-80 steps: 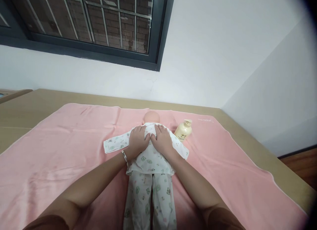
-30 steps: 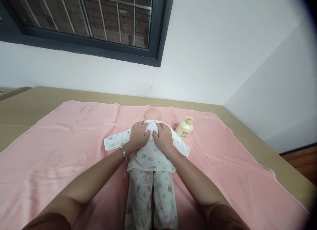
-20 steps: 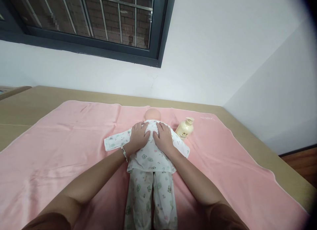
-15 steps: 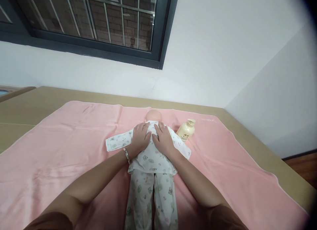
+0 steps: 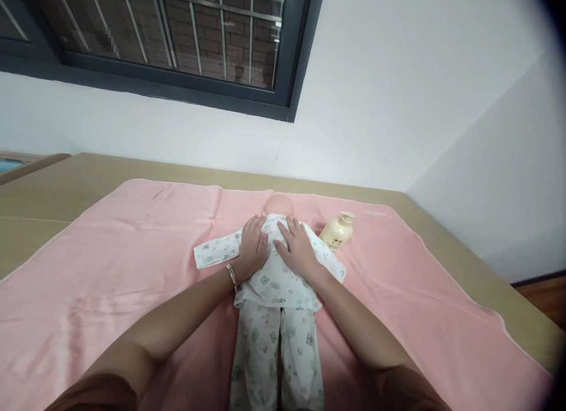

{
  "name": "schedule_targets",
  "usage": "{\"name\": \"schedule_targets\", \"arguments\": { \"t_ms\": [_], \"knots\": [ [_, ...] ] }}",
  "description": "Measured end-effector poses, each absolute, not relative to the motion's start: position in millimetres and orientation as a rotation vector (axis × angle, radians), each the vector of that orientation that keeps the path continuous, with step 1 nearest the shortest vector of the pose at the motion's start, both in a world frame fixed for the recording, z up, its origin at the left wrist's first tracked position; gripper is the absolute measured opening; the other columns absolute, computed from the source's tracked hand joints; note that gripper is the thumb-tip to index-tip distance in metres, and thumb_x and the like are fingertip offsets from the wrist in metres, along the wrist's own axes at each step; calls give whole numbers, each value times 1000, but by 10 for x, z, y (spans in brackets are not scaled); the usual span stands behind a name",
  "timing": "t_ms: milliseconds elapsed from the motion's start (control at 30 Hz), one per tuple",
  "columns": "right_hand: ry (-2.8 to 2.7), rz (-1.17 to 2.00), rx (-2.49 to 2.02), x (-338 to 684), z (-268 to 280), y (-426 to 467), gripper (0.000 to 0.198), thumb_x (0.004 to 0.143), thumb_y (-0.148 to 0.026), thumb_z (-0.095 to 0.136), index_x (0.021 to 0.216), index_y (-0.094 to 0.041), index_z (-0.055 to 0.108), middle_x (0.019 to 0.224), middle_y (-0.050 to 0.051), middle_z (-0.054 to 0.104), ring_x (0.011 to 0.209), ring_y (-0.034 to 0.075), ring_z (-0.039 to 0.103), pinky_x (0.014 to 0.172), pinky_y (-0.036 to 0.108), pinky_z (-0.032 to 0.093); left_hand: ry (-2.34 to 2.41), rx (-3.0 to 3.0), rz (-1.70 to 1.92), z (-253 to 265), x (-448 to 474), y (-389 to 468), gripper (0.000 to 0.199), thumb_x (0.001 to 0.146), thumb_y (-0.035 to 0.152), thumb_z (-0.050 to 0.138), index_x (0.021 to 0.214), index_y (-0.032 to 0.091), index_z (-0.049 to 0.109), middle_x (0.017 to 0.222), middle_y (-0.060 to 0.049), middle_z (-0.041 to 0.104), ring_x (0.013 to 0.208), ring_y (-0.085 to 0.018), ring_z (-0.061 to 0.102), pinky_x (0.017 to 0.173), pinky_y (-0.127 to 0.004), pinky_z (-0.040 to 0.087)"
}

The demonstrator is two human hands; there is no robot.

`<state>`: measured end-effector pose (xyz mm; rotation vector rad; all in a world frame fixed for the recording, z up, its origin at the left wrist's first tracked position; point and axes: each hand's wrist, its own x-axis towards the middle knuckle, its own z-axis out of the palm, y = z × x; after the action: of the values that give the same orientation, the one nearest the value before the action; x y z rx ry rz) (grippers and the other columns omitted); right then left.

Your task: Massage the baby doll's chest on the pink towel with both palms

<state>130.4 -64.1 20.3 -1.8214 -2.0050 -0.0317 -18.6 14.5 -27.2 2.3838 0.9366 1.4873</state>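
Observation:
A baby doll (image 5: pixel 279 206) in white printed pyjamas lies stretched out, its bald head toward the wall. My left hand (image 5: pixel 253 246) rests flat on the left side of the pyjama top (image 5: pixel 274 290), near the shoulder, with a silver bangle on the wrist. On the right side of the top lies my right hand (image 5: pixel 297 247), palm down with fingers spread. The pyjama trousers (image 5: pixel 265 346) run down between my forearms. Just right of the doll's shoulder, a cream pump bottle (image 5: pixel 338 230) leans at a tilt.
A pink blanket (image 5: pixel 145 252) with some wrinkles lies under the doll, on a pale wooden surface (image 5: pixel 101 169). Behind it rises a white wall (image 5: pixel 362 104) with a dark-framed window (image 5: pixel 283 104). Another wall meets it at the right.
The view has shifted slightly, so everything sits a little further right. My hands stay on the top; the left thumb lies closer to its fingers and the right hand is slightly turned.

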Motion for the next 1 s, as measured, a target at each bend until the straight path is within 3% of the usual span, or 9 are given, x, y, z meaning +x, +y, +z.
{"name": "schedule_targets", "arguments": {
  "t_ms": [200, 400, 467, 600, 767, 933, 1000],
  "knots": [
    [-2147, -115, -1612, 1235, 220, -698, 53, 92, -34, 47, 142, -14, 43, 154, 16, 30, 145, 34, 17, 115, 58, 19, 919, 2392, 1501, -278, -189, 151, 45, 100, 33, 24, 136, 15, 41, 134, -15, 51, 132, -26, 40, 111, -53, 32],
    [-2074, -112, -1446, 1114, 122, -743, 38, 88, -19, 44, 120, -17, 64, 133, 7, 59, 136, 23, 39, 120, 47, 16, 943, 2398, 1441, -282, -180, 167, 46, 100, 34, 22, 136, 14, 42, 134, -15, 51, 132, -27, 39, 111, -51, 32],
    [-1934, -61, -1569, 1232, 115, -641, 39, 90, -19, 41, 122, -18, 63, 137, 6, 55, 137, 23, 39, 118, 47, 20, 958, 2404, 1420, -280, -171, 170, 46, 99, 35, 23, 135, 14, 43, 133, -15, 52, 130, -27, 40, 111, -50, 32],
    [-1802, -7, -1831, 1340, 157, -543, 50, 95, -27, 37, 141, -10, 45, 150, 16, 37, 142, 30, 29, 115, 51, 25, 984, 2439, 1371, -241, -157, 170, 45, 99, 35, 24, 132, 15, 46, 131, -13, 55, 128, -26, 43, 110, -49, 33],
    [-2076, -185, -1735, 1017, 192, -770, 56, 90, -26, 44, 141, -4, 42, 151, 18, 35, 144, 35, 18, 117, 56, 15, 906, 2549, 1250, -191, -167, 199, 44, 98, 33, 24, 128, 18, 52, 128, -10, 58, 124, -23, 47, 108, -46, 35],
    [-2133, -166, -1560, 982, 207, -858, 43, 84, -22, 50, 125, -14, 60, 132, 11, 58, 139, 29, 33, 117, 50, 21, 874, 2572, 1215, -219, -184, 227, 45, 98, 33, 24, 130, 17, 51, 130, -11, 57, 124, -23, 47, 107, -46, 36],
    [-2041, -163, -1544, 1075, 193, -807, 36, 87, -20, 46, 118, -19, 65, 130, 8, 60, 134, 25, 41, 116, 46, 26, 905, 2569, 1222, -227, -181, 224, 44, 98, 33, 25, 130, 17, 52, 130, -12, 57, 124, -23, 47, 107, -46, 35]
  ]
}}
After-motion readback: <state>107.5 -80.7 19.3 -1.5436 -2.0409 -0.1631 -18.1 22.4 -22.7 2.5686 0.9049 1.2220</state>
